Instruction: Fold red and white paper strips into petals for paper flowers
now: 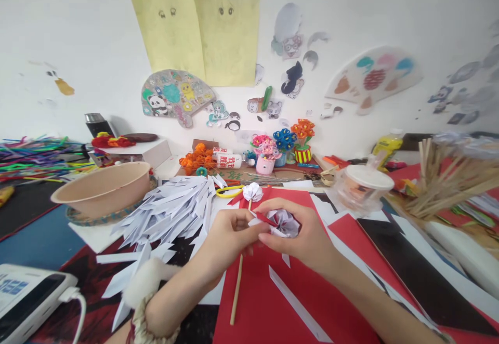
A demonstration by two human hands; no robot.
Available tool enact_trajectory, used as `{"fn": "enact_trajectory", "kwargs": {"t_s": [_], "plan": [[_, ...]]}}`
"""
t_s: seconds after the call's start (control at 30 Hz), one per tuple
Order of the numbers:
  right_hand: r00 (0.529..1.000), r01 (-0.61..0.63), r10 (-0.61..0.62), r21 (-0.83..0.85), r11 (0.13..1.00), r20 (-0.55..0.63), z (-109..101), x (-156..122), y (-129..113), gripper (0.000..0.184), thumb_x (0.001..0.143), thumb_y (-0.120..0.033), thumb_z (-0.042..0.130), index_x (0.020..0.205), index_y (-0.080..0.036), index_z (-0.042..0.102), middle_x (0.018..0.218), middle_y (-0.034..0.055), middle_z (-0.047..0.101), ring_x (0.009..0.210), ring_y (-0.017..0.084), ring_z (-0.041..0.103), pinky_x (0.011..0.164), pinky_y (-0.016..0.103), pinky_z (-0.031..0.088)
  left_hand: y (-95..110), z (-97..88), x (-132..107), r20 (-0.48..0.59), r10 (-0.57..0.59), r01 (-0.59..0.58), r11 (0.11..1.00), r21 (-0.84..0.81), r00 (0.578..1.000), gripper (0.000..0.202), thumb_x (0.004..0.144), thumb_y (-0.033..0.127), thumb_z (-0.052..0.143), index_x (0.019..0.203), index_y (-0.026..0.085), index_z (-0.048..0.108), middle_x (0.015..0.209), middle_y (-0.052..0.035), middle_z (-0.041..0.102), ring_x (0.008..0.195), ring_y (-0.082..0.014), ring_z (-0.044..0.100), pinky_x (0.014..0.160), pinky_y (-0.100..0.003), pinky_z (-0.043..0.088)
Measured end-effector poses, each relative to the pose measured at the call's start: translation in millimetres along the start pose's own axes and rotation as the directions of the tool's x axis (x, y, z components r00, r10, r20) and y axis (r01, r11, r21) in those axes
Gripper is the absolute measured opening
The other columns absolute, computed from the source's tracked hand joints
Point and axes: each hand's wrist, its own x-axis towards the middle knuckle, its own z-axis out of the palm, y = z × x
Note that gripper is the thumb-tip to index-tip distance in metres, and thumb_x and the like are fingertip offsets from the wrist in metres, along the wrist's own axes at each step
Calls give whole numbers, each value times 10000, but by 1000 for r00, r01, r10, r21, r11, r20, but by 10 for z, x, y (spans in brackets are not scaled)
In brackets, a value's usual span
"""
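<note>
My left hand [236, 232] and my right hand [294, 229] meet in the middle of the view, both closed around a folded paper flower [286, 224], white with some red. The fingers of my left hand pinch it at its left side, and those of my right hand wrap its top and right. Behind my left hand passes a thin wooden stick [236, 297], with a white paper flower head [253, 192] at its top end. Beneath lies a red paper sheet [249, 313] with a folded white paper strip [296, 302] on it.
A heap of folded white strips [167, 209] lies to the left, beside a beige bowl [101, 188]. Toward the wall stand small pots of craft flowers [267, 151]. On the right are a lidded tub [366, 183], a black phone-like slab [424, 276] and wooden sticks [448, 177].
</note>
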Motion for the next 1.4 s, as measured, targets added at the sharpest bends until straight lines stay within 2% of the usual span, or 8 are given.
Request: {"fn": "enact_trajectory", "kwargs": {"t_s": [0.1,0.2,0.3,0.43,0.57,0.67,0.83,1.4], "plan": [[994,92,-93,-29,995,-56,22,-16,5,176,723,-223,799,878,-230,714,915,36,770,875,214,714,806,335,564,2,30,-10,19,-13,13,1000,-11,1000,279,648,345,796,598,136,618,531,30,552,484,-72,439,505,-217,339],[997,50,-51,-19,999,-63,-7,-16,1,147,765,-294,785,880,-230,719,895,47,769,822,216,717,736,327,570,-7,32,-18,36,-19,21,998,-56,999,276,680,358,777,619,134,629,550,14,583,494,-80,466,507,-214,355],[999,-30,26,141,990,32,-56,-1,-4,464,721,-399,831,1130,-252,666,1135,78,730,1017,260,700,818,354,573,-12,9,-8,1,-13,13,984,-176,1000,309,711,367,784,605,139,605,550,21,570,491,-61,446,494,-194,331],[992,-69,25,376,924,121,-70,19,10,1062,580,-450,925,1457,-324,341,1368,111,599,1241,295,600,998,421,508,12,-20,6,-56,-67,47,950,-309,996,328,689,359,823,607,134,599,550,35,542,464,-35,393,465,-180,286],[995,-55,13,427,903,101,-34,25,32,1216,554,-521,916,1515,-341,192,1376,144,583,1234,306,608,1000,460,509,46,-20,-2,-78,-87,50,917,-395,993,374,622,391,860,583,129,595,529,45,507,450,-28,370,451,-175,271],[994,-86,54,377,922,94,-15,21,35,1097,585,-431,923,1481,-324,300,1284,117,649,1144,283,661,963,438,539,37,-12,-7,-61,-96,65,917,-393,993,364,612,389,866,606,125,616,540,40,524,453,-26,387,452,-170,275],[990,-136,120,267,954,76,1,12,35,518,642,-269,878,1105,-233,648,987,42,731,897,224,712,792,352,593,-16,18,-3,-2,-87,82,948,-306,996,367,668,405,827,579,130,602,530,33,531,447,-31,397,443,-180,267],[989,-80,94,125,989,-113,-18,14,44,194,699,-298,790,800,-204,654,673,-17,612,593,140,526,559,271,422,-40,93,-37,-36,-27,24,995,-92,999,377,748,484,730,645,142,609,556,13,588,459,-69,468,478,-200,338]]}}
